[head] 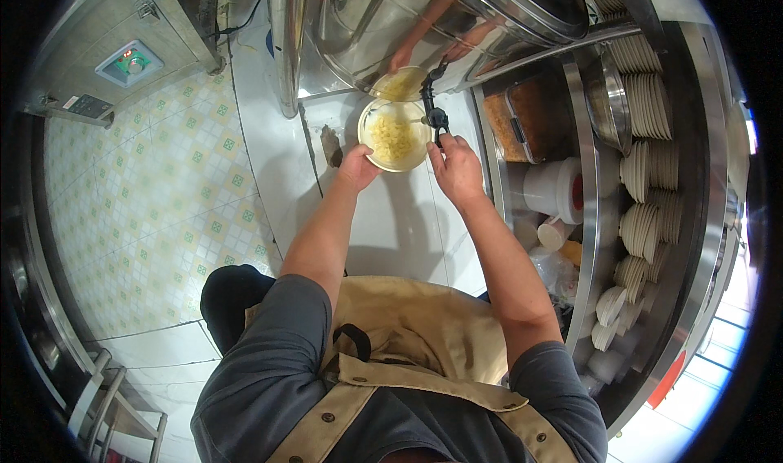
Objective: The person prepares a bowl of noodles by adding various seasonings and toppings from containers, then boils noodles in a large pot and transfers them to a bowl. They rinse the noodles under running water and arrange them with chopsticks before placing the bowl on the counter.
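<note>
My left hand (359, 168) grips the left rim of a round pale dish (366, 139) with its thumb over the edge. Small pieces of pale yellow food (393, 138) lie in the dish. At the right, the fingers of my right hand (457, 168) are on the looped lever of a black tap-like fitting (438, 119). Its short spout points over the dish's right side. My right thumb is close to the rim; whether it touches is unclear. Just beyond stands a large shiny stainless steel vessel (367, 41), which mirrors my hands and the dish.
A steel shelf unit (590, 218) along the right holds stacked plates (639, 230), a metal bowl (605, 105), a brown-filled container (511, 120) and a white tub (550, 191). A metal cabinet with a control dial (136, 64) stands at upper left. A steel pole (287, 47) rises left of the vessel.
</note>
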The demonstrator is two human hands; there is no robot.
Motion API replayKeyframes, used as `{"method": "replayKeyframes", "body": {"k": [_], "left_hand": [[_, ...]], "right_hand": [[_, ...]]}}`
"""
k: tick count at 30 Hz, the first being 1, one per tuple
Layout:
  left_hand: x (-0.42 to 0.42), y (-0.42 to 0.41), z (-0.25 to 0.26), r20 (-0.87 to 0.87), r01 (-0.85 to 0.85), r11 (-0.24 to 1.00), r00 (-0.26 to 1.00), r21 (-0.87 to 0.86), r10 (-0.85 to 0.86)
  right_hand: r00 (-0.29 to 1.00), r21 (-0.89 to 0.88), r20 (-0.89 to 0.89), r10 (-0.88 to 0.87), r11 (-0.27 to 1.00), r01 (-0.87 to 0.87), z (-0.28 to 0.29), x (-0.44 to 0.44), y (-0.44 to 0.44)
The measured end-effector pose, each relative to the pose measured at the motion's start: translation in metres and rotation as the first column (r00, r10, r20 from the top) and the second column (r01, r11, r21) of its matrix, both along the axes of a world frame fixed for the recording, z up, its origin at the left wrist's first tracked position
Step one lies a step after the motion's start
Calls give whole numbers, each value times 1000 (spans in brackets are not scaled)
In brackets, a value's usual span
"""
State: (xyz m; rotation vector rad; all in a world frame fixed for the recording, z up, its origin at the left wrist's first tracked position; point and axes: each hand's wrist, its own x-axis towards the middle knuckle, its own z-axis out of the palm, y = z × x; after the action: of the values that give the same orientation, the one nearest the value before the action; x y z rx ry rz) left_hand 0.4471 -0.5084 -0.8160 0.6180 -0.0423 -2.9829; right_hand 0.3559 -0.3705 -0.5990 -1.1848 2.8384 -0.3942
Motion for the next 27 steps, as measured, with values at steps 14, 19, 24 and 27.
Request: {"method": "replayKeyframes", "body": {"k": [14,19,24,27], "left_hand": [[-2,1,-17,16,5,1000,1000,-13,-5],[-3,1,-9,9,-9,999,1000,-31,9],[-4,2,-9,-24,-1,1000,1000,-24,1],[-4,3,-9,12,-10,1000,1000,-26,10]], "right_hand": [[1000,15,15,-4,1000,4,-1,-1,0],[1000,9,19,-7,1000,6,0,-1,0],[1000,16,19,-9,1000,9,0,0,-2],[1000,16,22,-5,1000,4,-2,-1,-1]]}}
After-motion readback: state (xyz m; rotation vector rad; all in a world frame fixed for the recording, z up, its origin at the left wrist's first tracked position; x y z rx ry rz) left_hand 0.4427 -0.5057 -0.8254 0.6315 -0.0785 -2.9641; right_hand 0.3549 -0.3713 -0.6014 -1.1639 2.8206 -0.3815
